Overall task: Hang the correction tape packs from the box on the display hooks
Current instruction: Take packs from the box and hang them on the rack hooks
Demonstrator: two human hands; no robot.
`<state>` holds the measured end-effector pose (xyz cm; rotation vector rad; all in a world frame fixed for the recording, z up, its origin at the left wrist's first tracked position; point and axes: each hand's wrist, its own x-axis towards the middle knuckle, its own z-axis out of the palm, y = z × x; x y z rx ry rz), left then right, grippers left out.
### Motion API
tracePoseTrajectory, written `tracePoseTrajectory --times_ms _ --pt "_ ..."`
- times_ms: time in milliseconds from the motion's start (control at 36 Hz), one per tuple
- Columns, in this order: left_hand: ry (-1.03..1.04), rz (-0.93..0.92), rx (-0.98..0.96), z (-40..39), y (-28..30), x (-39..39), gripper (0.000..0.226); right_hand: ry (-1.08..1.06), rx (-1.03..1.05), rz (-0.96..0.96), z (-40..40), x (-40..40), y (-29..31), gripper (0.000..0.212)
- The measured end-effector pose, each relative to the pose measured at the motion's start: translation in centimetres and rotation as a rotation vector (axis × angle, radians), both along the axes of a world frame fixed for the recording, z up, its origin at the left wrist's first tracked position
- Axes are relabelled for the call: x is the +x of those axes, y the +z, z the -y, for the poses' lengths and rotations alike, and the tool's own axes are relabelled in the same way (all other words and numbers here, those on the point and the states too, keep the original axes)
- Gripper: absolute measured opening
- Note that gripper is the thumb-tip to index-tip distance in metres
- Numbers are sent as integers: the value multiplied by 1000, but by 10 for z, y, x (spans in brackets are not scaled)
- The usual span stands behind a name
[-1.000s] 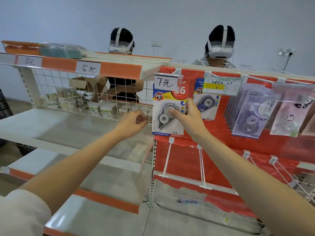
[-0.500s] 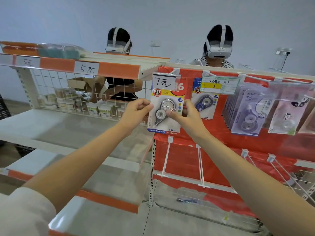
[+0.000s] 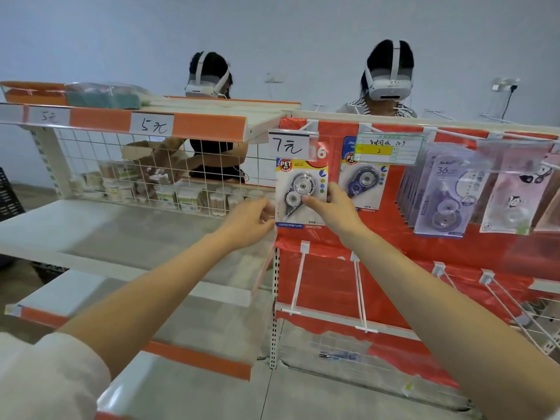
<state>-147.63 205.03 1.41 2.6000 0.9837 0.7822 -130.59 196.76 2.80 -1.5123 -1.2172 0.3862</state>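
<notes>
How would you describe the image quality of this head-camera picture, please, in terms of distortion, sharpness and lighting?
Head view: wide-angle bending bows the shelf edge and stretches the forearms at the corners; the correction tape pack between both hands is fairly sharp, its large print readable; the purple packs at right are smeared; lighting is soft and even, with no hard shadows.

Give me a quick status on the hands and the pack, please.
Left hand pinches the correction tape pack by its left edge, right hand by its right. Pack up under the price tag. Nothing blocking.

left arm: cream sleeve [image 3: 45, 380] pushed up | right arm: bare
</notes>
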Motion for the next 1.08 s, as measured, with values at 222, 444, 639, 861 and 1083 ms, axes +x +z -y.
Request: tracePoseTrajectory --times_ms 222,444,639,861,1083 --pt "-34 -59 51 -6 -4 -6 20 -71 -67 48 -28 4 10 44" --pt "-68 -41 81 -6 -13 1 18 -228 -203 203 -50 20 20 43" --pt "-109 -49 97 3 -23 12 20 -244 -329 340 -44 24 13 46" --pt "-191 -141 136 24 -32 45 23 -179 -411 608 6 50 2 38" --pt "-339 -370 251 74 -43 111 30 -175 -486 903 79 93 -6 40"
